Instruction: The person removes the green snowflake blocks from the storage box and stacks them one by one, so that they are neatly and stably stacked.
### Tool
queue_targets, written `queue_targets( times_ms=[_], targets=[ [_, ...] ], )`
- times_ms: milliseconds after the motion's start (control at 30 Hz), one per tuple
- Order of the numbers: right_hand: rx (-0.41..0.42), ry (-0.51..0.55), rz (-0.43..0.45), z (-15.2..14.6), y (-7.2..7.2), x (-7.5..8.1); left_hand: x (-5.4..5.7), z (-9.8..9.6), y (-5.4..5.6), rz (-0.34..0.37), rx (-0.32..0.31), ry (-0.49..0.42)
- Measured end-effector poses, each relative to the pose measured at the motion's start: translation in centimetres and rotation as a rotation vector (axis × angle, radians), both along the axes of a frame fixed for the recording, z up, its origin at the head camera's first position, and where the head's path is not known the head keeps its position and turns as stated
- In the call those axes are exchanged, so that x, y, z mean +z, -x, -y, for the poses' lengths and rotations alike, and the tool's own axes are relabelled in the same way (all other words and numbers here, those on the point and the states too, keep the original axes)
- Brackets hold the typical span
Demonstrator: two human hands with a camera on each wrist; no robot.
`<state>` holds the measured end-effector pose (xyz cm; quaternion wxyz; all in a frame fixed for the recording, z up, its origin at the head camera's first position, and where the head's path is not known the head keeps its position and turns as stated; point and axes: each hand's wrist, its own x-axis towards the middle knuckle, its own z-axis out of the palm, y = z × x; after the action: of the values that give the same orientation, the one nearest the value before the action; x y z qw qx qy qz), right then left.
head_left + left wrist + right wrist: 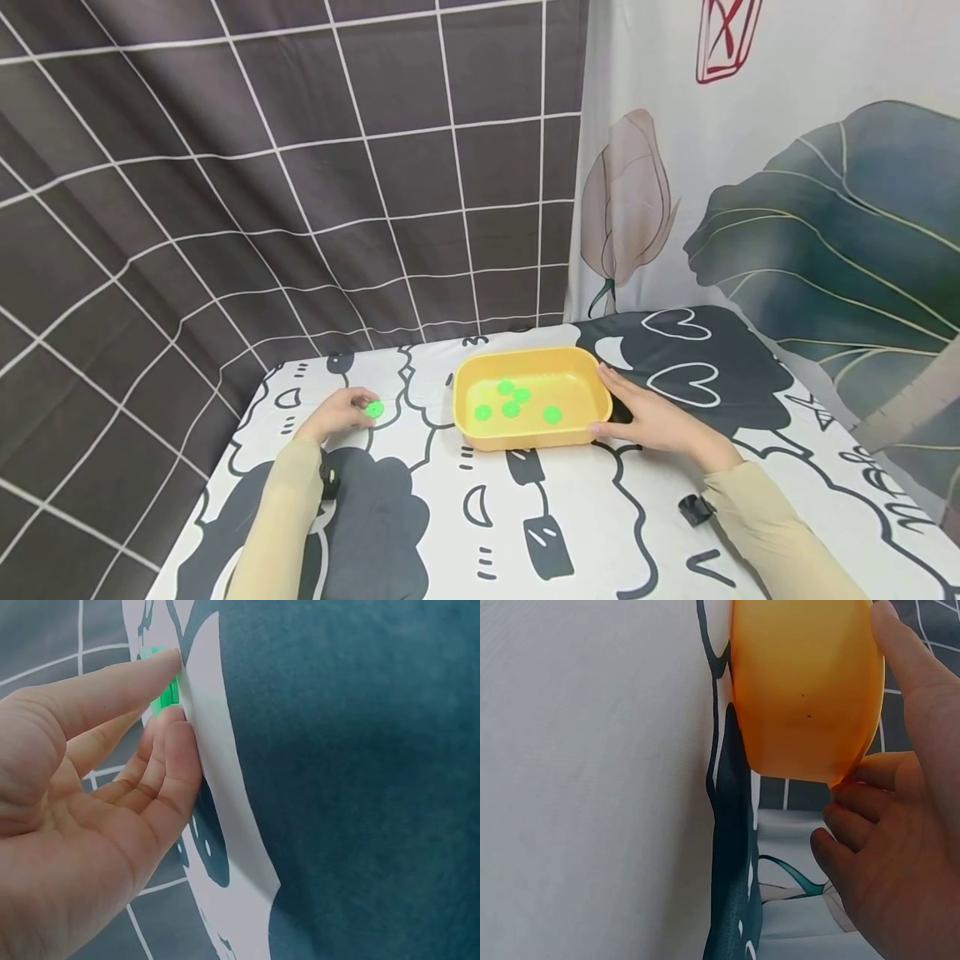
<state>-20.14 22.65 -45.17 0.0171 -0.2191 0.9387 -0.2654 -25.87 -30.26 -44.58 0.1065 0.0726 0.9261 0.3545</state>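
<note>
On the left, my left hand pinches a small green disc between thumb and fingertips, close over the patterned cloth. In the left wrist view the disc shows partly, the thumb covering some of it. Right of it stands a shallow yellow plastic basin, with several similar green discs lying apart or overlapping on its floor. My right hand holds the basin's right end, thumb at the near corner and fingers over the rim farther back. The right wrist view shows its fingers at the basin's wall.
A black-and-white patterned cloth covers the table. Behind it and to the left hangs a dark curtain with a white grid. A pale curtain with flower and leaf prints hangs at the back right. Each wrist carries a small black camera.
</note>
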Motion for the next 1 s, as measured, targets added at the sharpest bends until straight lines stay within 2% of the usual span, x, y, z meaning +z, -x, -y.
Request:
queue_targets(
  times_ms=[333,600,800,900,1000],
  targets=[
    [-0.005,-0.007,0.003,0.0,0.1,0.0,0.2,-0.1,0.2,0.017,0.024,0.046],
    [-0.006,-0.003,-0.002,0.0,0.1,0.1,0.3,-0.2,0.2,0.016,0.036,0.040],
    [0.005,0.004,-0.003,0.0,0.0,-0.1,0.2,0.3,0.2,0.028,0.012,0.044],
    [0.004,0.001,-0.003,0.0,0.0,-0.2,0.4,0.8,0.1,0.011,-0.008,0.048],
    [-0.004,-0.003,-0.002,-0.1,0.0,-0.2,0.8,1.1,0.2,-0.016,0.009,0.021]
  ],
)
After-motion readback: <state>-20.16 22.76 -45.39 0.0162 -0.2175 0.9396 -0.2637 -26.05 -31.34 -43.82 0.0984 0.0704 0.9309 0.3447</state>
